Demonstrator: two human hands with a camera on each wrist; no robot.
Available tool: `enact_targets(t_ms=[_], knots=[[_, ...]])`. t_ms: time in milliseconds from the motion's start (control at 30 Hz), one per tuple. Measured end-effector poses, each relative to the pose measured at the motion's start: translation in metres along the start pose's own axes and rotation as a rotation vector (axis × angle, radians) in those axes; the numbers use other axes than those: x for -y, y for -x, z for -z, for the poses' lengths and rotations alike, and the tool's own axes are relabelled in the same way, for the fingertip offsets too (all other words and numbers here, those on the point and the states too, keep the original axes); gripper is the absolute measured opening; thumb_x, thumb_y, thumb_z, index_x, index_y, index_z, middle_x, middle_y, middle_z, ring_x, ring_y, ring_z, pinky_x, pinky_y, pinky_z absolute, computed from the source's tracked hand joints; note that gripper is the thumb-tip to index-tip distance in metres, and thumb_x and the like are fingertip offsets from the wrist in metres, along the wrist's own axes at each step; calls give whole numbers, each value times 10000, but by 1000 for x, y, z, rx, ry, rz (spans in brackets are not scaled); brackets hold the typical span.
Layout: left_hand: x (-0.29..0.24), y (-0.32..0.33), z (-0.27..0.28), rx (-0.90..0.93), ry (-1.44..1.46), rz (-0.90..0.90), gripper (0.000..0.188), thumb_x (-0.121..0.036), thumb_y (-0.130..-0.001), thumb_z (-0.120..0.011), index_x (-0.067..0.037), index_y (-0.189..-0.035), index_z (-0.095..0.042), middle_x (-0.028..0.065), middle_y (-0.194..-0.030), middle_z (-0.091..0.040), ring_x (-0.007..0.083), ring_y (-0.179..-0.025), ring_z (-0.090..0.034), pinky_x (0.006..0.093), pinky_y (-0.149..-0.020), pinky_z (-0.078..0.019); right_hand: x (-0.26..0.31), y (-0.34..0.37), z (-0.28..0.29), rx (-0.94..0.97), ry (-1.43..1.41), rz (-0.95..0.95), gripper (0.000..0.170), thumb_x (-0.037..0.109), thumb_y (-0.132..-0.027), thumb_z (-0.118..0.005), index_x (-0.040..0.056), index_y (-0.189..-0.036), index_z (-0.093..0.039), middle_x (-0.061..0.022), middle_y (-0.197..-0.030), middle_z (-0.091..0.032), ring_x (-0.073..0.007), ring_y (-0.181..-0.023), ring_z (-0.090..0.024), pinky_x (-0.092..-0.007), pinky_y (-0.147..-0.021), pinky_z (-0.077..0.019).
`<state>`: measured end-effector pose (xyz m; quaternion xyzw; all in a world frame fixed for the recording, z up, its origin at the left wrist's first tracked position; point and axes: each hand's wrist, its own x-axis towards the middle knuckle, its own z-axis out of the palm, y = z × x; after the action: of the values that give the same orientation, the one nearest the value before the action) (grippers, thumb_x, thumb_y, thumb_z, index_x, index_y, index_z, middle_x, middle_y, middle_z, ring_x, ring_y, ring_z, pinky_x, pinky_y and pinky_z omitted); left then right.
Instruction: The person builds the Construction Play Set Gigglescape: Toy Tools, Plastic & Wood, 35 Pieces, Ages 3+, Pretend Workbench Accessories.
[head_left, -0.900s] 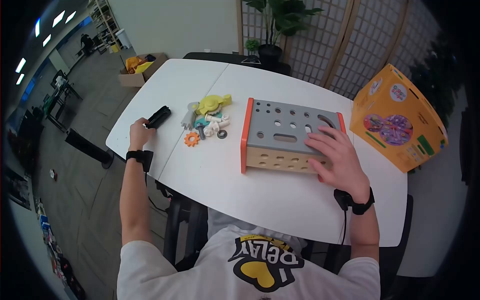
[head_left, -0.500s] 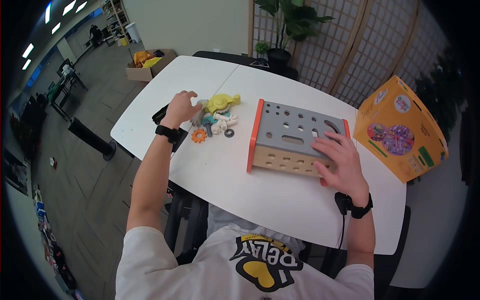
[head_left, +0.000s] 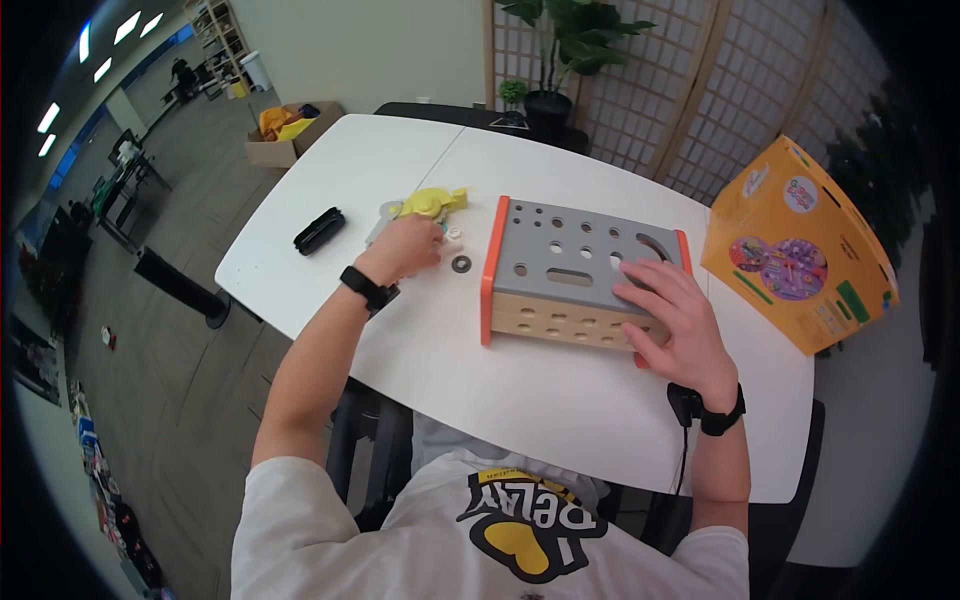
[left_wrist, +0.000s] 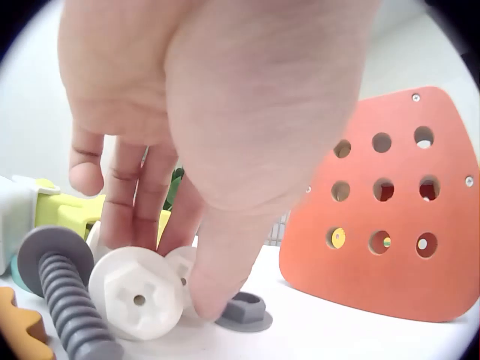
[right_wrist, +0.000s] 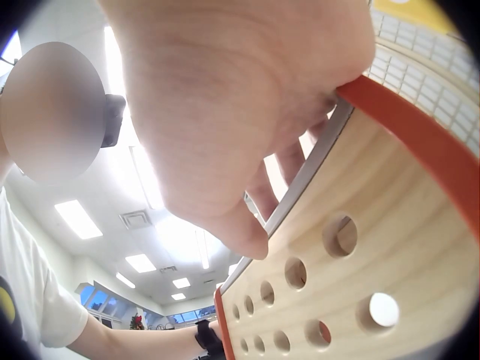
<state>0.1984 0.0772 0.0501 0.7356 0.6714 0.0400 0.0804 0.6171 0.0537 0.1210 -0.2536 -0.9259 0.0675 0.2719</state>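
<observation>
My left hand (head_left: 405, 248) reaches down over a cluster of toy parts. In the left wrist view its fingers hang behind a white bolt (left_wrist: 136, 294), and the thumb tip is right at a smaller white piece (left_wrist: 181, 264). Beside them lie a grey screw (left_wrist: 67, 296), an orange gear (left_wrist: 19, 324) and a grey nut (left_wrist: 244, 309). A yellow toy part (head_left: 432, 202) sits behind the hand. My right hand (head_left: 685, 325) rests on the grey top of a toy workbench (head_left: 570, 250), thumb at its near edge; holes line its wooden side (right_wrist: 405, 217).
A black case (head_left: 320, 231) lies left of the parts on the white table (head_left: 420, 355). An orange-yellow carton (head_left: 800, 245) stands at the right edge. On the floor beyond the table is an open cardboard box (head_left: 275, 152); a potted plant (head_left: 548, 105) stands at the back.
My left hand has let go of the black case and moved right to the cluster of parts, lowering over it. The right hand has stayed on the workbench.
</observation>
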Motion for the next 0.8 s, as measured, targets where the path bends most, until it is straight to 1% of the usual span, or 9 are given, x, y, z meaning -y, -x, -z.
enact_targets(t_ms=[33,100,167,267,467,567,633,700,800], knots=[[13,-3,-9,-117,67,-90,269,-176,-756,-787,-27,-978,-756,156,-943,-749,349,-930,-699,424,-841,-558,-4,2,5,-7,-63,-3,478,182,-785,-793,85,-1244,-702,-117,-1399,-635,-354,-1336,-558,-522,-1167,-397],[9,0,8,-150,152,-117,287,-103,-769,-798,-10,-1037,-752,151,-934,-747,322,-894,-708,399,-801,-570,-8,6,17,-43,-90,-83,522,164,-780,-801,73,-1281,-684,-140,-1449,-599,-366,-1369,-536,-532,-1186,-379],[-11,11,36,-219,295,-152,305,-18,-816,-785,12,-1117,-742,140,-987,-742,269,-855,-709,365,-771,-574,-13,12,27,-41,-109,-156,561,157,-781,-805,57,-1316,-666,-157,-1477,-580,-373,-1392,-519,-525,-1190,-380],[-44,27,76,-299,358,-235,304,27,-881,-743,15,-1184,-734,130,-1140,-710,214,-853,-691,336,-761,-569,-24,21,29,14,-124,-220,611,169,-788,-814,27,-1357,-641,-174,-1474,-583,-368,-1408,-509,-487,-1174,-407],[-106,38,130,-396,170,-404,312,47,-871,-725,4,-1180,-727,118,-1028,-686,212,-817,-665,334,-741,-553,-29,20,22,35,-103,-193,654,242,-798,-848,-7,-1363,-631,-190,-1408,-633,-342,-1407,-519,-427,-1151,-439],[-142,37,134,-317,310,-564,265,35,-859,-739,9,-1122,-714,114,-992,-691,216,-813,-667,332,-734,-551,-25,23,15,32,-64,-177,642,285,-823,-838,-8,-1357,-635,-187,-1404,-635,-336,-1403,-523,-420,-1139,-452],[-166,39,136,-252,347,-633,201,7,-850,-756,1,-1044,-705,114,-920,-706,221,-802,-695,327,-729,-558,-18,20,10,18,-48,-179,632,309,-840,-823,-8,-1354,-638,-184,-1406,-634,-329,-1403,-523,-414,-1133,-458],[-184,35,130,-236,312,-720,170,-31,-862,-757,2,-1027,-728,127,-896,-711,248,-791,-711,340,-727,-565,-13,18,6,8,-35,-180,631,336,-846,-813,-7,-1348,-642,-175,-1403,-637,-320,-1400,-526,-412,-1128,-464],[-207,26,120,-170,274,-753,152,-67,-876,-750,3,-1010,-754,143,-883,-712,282,-759,-705,363,-715,-565,-11,17,0,-8,-26,-175,632,364,-849,-804,-1,-1341,-648,-163,-1401,-640,-306,-1395,-532,-409,-1120,-473]])
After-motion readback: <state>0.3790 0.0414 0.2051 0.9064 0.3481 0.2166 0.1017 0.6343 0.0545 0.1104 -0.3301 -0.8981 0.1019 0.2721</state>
